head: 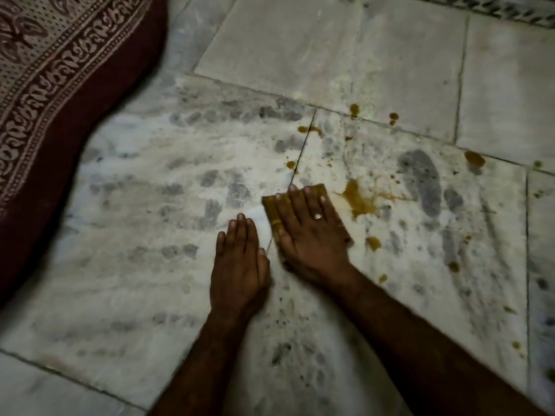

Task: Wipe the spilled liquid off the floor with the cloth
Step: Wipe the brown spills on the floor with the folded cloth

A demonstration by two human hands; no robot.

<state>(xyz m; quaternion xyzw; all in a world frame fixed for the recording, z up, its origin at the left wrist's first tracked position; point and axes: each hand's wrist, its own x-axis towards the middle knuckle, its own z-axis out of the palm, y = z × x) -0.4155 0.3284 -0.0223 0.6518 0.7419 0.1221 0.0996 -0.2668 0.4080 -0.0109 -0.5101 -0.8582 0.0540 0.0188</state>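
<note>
A folded yellow-brown cloth [271, 208] lies flat on the marble floor [150, 205] near the middle. My right hand [309, 232], with a ring on one finger, presses flat on top of it, fingers spread. The largest brown spill [359, 199] sits just right of the cloth's edge. Smaller brown drops are scattered beyond it, such as one drop [474, 158] at the far right and another drop [373, 243] near my wrist. My left hand [240, 259] rests palm down on the bare floor, left of the cloth, holding nothing.
A dark red patterned rug or mattress [54, 94] covers the left side and upper left corner. Grey-veined marble tiles with dark joints stretch in every direction. A patterned border strip [495, 7] runs along the top right.
</note>
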